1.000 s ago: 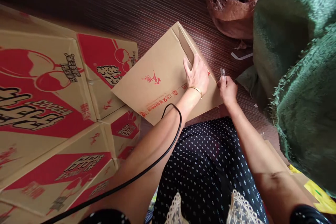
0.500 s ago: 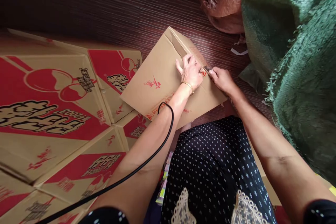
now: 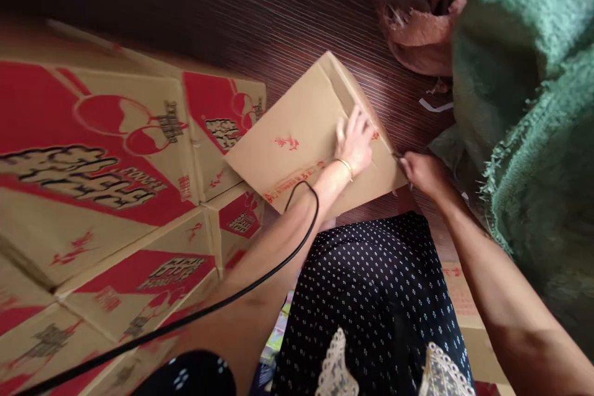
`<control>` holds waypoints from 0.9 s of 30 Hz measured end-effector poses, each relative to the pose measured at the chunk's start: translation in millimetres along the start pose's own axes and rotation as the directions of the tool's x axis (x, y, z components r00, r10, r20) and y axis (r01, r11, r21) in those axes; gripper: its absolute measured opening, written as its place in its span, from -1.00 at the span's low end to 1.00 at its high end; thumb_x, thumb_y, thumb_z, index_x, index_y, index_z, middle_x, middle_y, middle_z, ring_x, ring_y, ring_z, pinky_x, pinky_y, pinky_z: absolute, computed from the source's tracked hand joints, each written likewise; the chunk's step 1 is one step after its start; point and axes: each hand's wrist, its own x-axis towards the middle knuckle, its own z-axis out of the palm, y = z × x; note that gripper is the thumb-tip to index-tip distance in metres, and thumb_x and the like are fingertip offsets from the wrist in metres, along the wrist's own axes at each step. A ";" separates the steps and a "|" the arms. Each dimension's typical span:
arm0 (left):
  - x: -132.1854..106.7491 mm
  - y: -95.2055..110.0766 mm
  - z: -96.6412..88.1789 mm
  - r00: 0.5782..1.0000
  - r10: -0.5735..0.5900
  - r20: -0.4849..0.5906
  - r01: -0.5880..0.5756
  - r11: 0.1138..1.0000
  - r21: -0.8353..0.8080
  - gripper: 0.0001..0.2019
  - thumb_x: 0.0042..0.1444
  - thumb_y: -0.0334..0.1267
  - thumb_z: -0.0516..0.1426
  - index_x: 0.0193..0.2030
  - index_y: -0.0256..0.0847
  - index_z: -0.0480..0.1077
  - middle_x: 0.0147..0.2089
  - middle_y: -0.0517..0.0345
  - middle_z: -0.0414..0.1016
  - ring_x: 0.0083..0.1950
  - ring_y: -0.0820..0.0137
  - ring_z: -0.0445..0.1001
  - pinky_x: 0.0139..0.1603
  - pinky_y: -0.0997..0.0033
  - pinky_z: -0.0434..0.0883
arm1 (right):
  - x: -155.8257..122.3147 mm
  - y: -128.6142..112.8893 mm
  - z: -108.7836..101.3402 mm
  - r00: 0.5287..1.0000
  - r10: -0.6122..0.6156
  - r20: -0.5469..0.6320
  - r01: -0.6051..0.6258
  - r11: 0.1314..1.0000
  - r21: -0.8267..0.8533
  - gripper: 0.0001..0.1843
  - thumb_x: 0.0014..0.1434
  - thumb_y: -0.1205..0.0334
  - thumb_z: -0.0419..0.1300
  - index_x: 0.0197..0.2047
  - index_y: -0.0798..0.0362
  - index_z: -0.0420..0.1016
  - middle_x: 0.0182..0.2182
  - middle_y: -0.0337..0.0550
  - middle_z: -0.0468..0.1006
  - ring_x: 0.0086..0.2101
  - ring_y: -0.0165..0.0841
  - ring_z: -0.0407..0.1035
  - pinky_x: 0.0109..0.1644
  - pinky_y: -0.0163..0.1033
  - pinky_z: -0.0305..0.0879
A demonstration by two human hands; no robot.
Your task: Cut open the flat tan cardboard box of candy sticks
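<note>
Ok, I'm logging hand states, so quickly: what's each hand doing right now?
Left hand: open, laid on the cardboard box.
Right hand: closed on a small dark object at the box's edge, too blurred to identify.

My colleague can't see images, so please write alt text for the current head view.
A person's left hand rests on a cardboard box while the right hand pinches something small and blurred at its edge. Red-printed cartons are at picture left, green fabric at right.
</note>
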 end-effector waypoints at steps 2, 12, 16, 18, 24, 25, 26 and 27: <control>-36.4 3.5 9.4 0.999 -0.047 -0.015 0.044 0.991 -0.126 -0.43 0.07 -0.50 0.09 0.23 -0.06 0.46 0.46 -0.03 0.26 0.60 0.05 -0.04 0.57 -0.20 -0.03 | -27.1 -1.1 -6.2 0.965 0.181 -0.191 -0.149 0.974 0.171 -0.59 0.35 -0.09 0.00 -0.44 -0.04 0.32 -0.56 -0.11 0.40 -0.51 -0.26 0.21 -0.39 -0.18 -0.02; -165.7 1.0 41.5 0.923 -0.337 0.184 0.179 -0.044 -0.983 -0.69 0.28 -0.06 0.09 -0.41 -0.18 0.40 -0.37 0.14 0.45 -0.27 0.37 0.42 -0.09 0.36 0.47 | -80.4 -132.9 64.1 0.953 0.090 0.290 -0.297 0.471 0.831 -0.50 0.07 -0.36 0.22 -0.26 -0.08 0.48 -0.26 -0.11 0.60 -0.28 -0.19 0.48 -0.20 -0.05 0.46; -203.2 -41.1 28.9 0.921 -0.375 0.103 0.010 -0.242 -0.970 -0.74 0.24 -0.04 0.20 -0.24 -0.22 0.50 -0.23 0.08 0.53 -0.12 0.36 0.50 0.05 0.39 0.46 | -87.3 -177.2 101.2 0.928 -0.040 0.370 -0.308 0.478 0.823 -0.53 0.05 -0.30 0.28 -0.19 -0.10 0.55 -0.14 -0.07 0.62 -0.12 -0.15 0.50 -0.06 -0.01 0.50; -227.2 -69.6 29.8 0.907 -0.405 0.118 -0.041 -0.362 -0.931 -0.76 0.23 -0.06 0.22 -0.23 -0.22 0.47 -0.28 0.10 0.52 -0.21 0.40 0.52 -0.09 0.41 0.49 | -91.4 -196.0 127.1 0.901 -0.066 0.428 -0.309 0.596 0.741 -0.48 0.11 -0.32 0.24 -0.08 -0.09 0.59 -0.23 -0.08 0.61 -0.20 -0.18 0.50 -0.14 -0.05 0.51; -278.8 -198.7 45.0 0.582 -0.749 0.316 0.004 -0.386 -0.922 -0.86 0.38 -0.29 0.05 -0.26 -0.16 0.21 -0.40 0.32 0.45 -0.61 0.60 0.33 -0.57 0.51 0.22 | -83.4 -227.2 212.7 0.922 -0.301 0.243 0.282 0.953 0.111 -0.45 0.28 -0.12 0.10 0.18 0.01 0.53 0.22 0.19 0.46 0.14 -0.02 0.43 0.23 0.20 0.41; -279.0 -222.1 48.8 0.532 -0.787 0.313 0.043 -0.345 -0.938 -0.85 0.39 -0.33 0.02 -0.26 -0.16 0.21 -0.42 0.34 0.42 -0.62 0.61 0.29 -0.57 0.51 0.18 | -77.6 -229.6 222.6 0.901 -0.377 0.214 0.385 0.923 0.007 -0.47 0.29 -0.04 0.07 0.20 0.03 0.52 0.28 0.21 0.40 0.22 0.01 0.36 0.31 0.24 0.34; -276.4 -243.6 52.8 0.520 -0.801 0.298 0.089 -0.296 -0.951 -0.84 0.40 -0.35 0.01 -0.27 -0.17 0.23 -0.45 0.35 0.38 -0.63 0.60 0.25 -0.57 0.50 0.15 | -70.9 -232.3 230.8 0.871 -0.441 0.214 0.465 0.882 -0.075 -0.48 0.31 0.03 0.04 0.22 0.04 0.51 0.31 0.22 0.37 0.27 0.02 0.31 0.36 0.26 0.28; -271.2 -262.7 56.8 0.536 -0.800 0.270 0.136 -0.234 -0.963 -0.81 0.40 -0.35 0.00 -0.30 -0.17 0.24 -0.48 0.36 0.35 -0.63 0.59 0.22 -0.56 0.48 0.13 | -63.3 -235.8 237.4 0.842 -0.488 0.230 0.525 0.839 -0.140 -0.48 0.31 0.09 0.02 0.23 0.06 0.50 0.32 0.22 0.37 0.30 0.03 0.27 0.38 0.27 0.24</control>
